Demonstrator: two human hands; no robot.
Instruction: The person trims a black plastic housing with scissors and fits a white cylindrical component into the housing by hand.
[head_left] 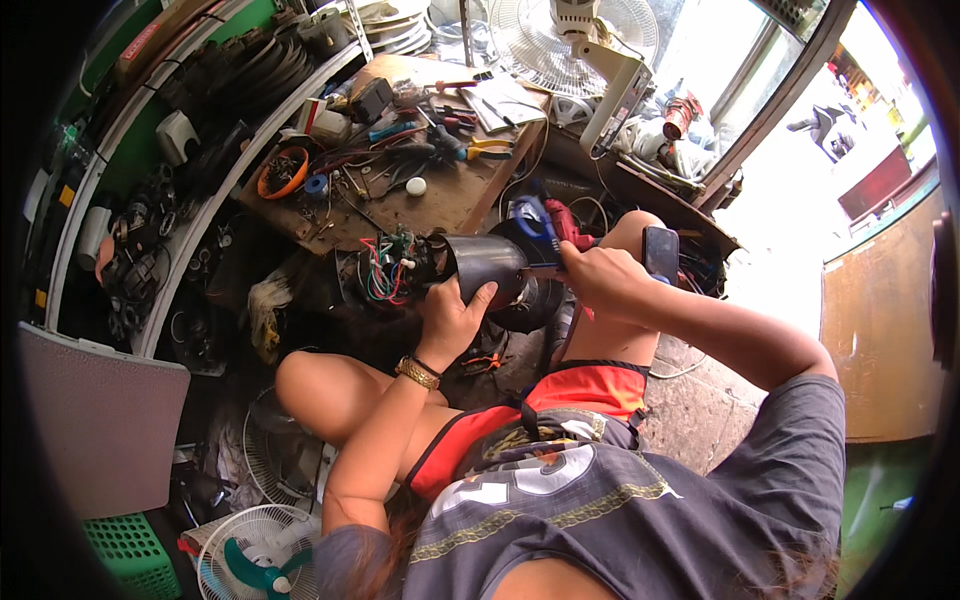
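Observation:
My left hand [455, 325] grips a dark, glossy appliance housing [484, 262], its thumb spread along the side. The housing lies on its side between my knees. From its left end, red, green and white wires [385, 270] and a small circuit board stick out. My right hand [603, 283] is closed at the housing's right end, around a thin tool whose kind I cannot make out. Just beyond its fingers are a blue loop-shaped piece [538, 220] and a red tool body [568, 222], partly hidden. A dark phone [661, 252] rests on my right knee.
A low wooden workbench [455, 205] ahead holds pliers [488, 150], an orange bowl [283, 172] of small parts, and several tools. A white standing fan [575, 35] is behind it. Shelves of cables [265, 75] line the left. Another fan [258, 570] with teal blades lies lower left.

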